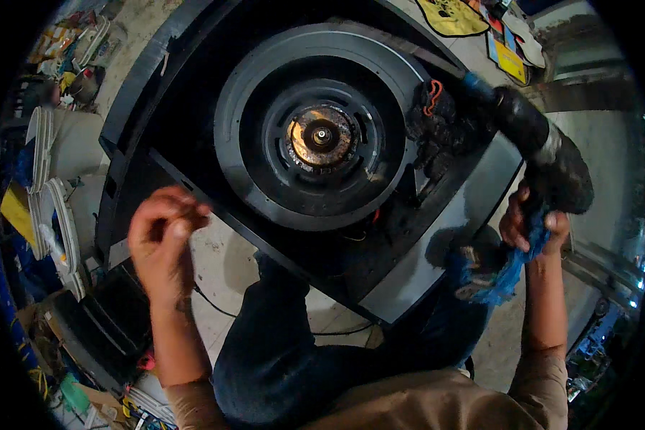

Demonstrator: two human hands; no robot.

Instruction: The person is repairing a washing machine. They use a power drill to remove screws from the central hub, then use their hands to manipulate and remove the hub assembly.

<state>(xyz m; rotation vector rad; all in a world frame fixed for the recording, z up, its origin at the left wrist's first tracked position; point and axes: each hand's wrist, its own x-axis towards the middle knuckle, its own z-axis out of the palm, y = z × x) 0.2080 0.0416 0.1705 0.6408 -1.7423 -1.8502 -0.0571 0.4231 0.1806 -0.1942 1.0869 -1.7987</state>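
Before me stands a large dark machine housing [451, 236] with a round grey drum-like part [229, 129] in it. At its centre a rusty, brass-coloured hub [301, 143] surrounds a small shiny bolt or shaft end. My right hand [534, 222] grips the handle of a worn power drill [527, 125], held at the right of the housing with its front pointing up and left. Blue, frayed material [505, 276] hangs about its lower end. My left hand [166, 236] hovers beside the housing's near left edge, fingers curled and thumb pressed in; what they hold, if anything, cannot be made out.
Dark, dirty lumps with an orange wire [433, 97] lie by the drum's right side. White tubs or lids [64, 222] stack at the left, above a black case [97, 337]. Yellow cloth-like pieces [453, 17] lie at the far right. A dark cable [215, 304] crosses the floor.
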